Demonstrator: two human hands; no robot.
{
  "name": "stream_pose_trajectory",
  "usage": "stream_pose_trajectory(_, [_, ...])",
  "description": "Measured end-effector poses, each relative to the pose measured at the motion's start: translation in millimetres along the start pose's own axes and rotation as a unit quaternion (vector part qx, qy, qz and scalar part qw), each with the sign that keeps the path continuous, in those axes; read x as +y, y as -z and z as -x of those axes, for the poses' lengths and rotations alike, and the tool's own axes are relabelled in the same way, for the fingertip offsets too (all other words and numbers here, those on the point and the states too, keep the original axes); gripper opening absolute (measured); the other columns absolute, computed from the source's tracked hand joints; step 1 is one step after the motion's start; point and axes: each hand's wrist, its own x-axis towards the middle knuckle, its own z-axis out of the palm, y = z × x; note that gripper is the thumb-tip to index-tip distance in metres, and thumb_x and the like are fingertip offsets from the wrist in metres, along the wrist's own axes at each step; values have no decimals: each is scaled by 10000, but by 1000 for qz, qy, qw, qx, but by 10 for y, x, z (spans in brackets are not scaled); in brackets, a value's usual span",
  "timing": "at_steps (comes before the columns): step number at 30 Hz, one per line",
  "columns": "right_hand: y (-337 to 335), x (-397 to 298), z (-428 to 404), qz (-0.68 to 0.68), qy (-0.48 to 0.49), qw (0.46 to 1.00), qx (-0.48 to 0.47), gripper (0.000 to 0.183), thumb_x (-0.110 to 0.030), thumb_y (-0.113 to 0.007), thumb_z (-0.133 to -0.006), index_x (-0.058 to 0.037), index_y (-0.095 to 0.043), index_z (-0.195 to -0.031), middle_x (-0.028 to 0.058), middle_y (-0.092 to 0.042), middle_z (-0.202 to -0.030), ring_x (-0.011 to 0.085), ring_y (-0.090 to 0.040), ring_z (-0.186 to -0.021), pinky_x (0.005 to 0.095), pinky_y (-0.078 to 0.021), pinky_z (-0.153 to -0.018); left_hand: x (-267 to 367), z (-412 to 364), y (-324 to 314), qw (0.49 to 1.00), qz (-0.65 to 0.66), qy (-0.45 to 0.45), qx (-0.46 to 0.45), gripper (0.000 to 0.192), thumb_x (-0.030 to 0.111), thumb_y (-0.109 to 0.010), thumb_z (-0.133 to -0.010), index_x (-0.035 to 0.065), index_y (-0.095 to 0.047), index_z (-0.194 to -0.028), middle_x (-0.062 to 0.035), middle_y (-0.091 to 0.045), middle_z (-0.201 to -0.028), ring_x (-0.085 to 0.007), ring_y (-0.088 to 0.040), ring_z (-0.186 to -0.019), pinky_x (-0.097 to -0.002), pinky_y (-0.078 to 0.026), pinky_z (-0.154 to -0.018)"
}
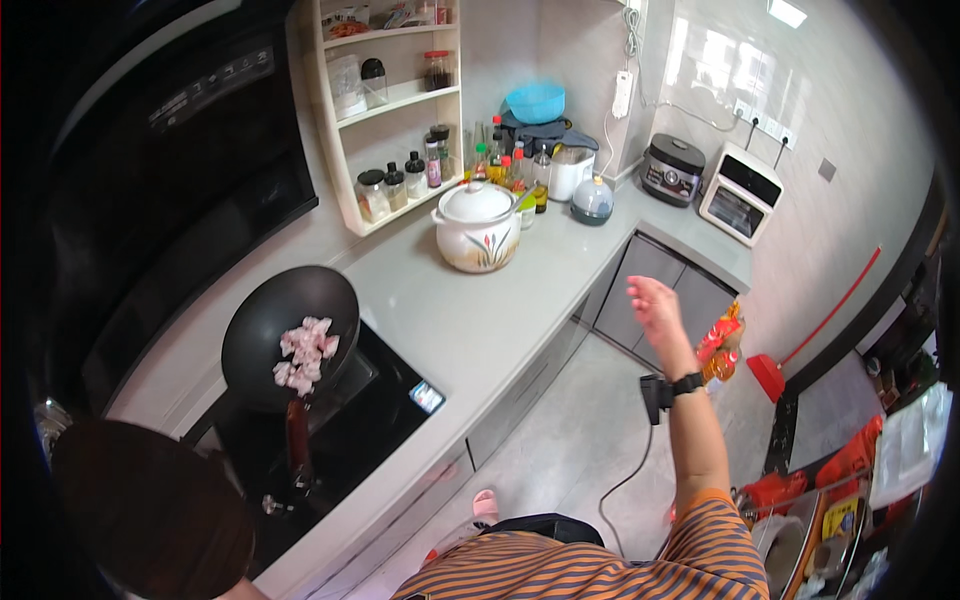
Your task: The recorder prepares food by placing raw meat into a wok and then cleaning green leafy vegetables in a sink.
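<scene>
My right hand (654,304) is raised over the floor, near the corner cabinets, empty and with loosely curled fingers; a black strap and device are on its wrist. At the lower left, a dark brown round board (154,510), apparently a wooden chopping board, is held up close to the camera beside the hob. Only a small part of my left hand (238,591) shows at the board's lower edge; its fingers are hidden. A black wok (247,337) with a brown handle (298,442) sits on the black hob (360,439). Pale pink raw meat pieces (307,349) lie in the wok.
A lidded white pot (480,244) stands on the grey counter (420,322), near seasoning bottles (504,169) and a wall shelf (397,101). A rice cooker (673,169) and a white countertop oven (741,195) stand in the far corner. Below my right wrist hangs a cable (626,487).
</scene>
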Motion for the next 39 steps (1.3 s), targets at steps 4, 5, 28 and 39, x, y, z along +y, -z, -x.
stream_pose_trajectory(4, [-391, 234, -800, 23, -21, 999, -22, 227, -183, -588, -810, -49, -579, -993, 21, -612, -825, 74, -538, -632, 191, -373, -493, -265, -29, -14, 1000, 0, -11, 16, 277, 125, -461, -885, -35, -505, -1108, -157, -560, -1054, -259, -540, -960, -392, -440, -822])
stream_pose_trajectory(5, [-438, 271, -989, 44, -32, 998, -17, 248, -193, -586, -811, -57, -571, -1017, 20, -614, -845, 84, -545, -657, 209, -383, -515, -336, -60, -43, 1000, 4, -10, 21, 278, 123, -461, -884, -35, -505, -1108, -158, -559, -1057, -261, -538, -963, -394, -438, -826])
stream_pose_trajectory(28, [-796, 1385, -5715, 195, 50, 969, -141, 1035, -298, -777, -607, 33, -136, -1349, 164, -287, -1344, 237, -349, -1197, 330, -288, -976, 276, 2963, -1691, 930, -174, -253, 202, 293, 83, -473, -860, -52, -499, -1119, -186, -528, -1135, -303, -502, -1029, -449, -386, -914])
stream_pose_trajectory(39, [-923, 1688, -6100, 103, 199, 962, -157, 277, -79, -715, -663, -37, -528, -863, 23, -535, -814, 120, -511, -754, 256, -422, -700, 369, 3832, -2245, 868, -201, -303, 340, 303, 120, -501, -857, -41, -506, -1114, -185, -526, -1146, -293, -497, -1039, -438, -373, -938])
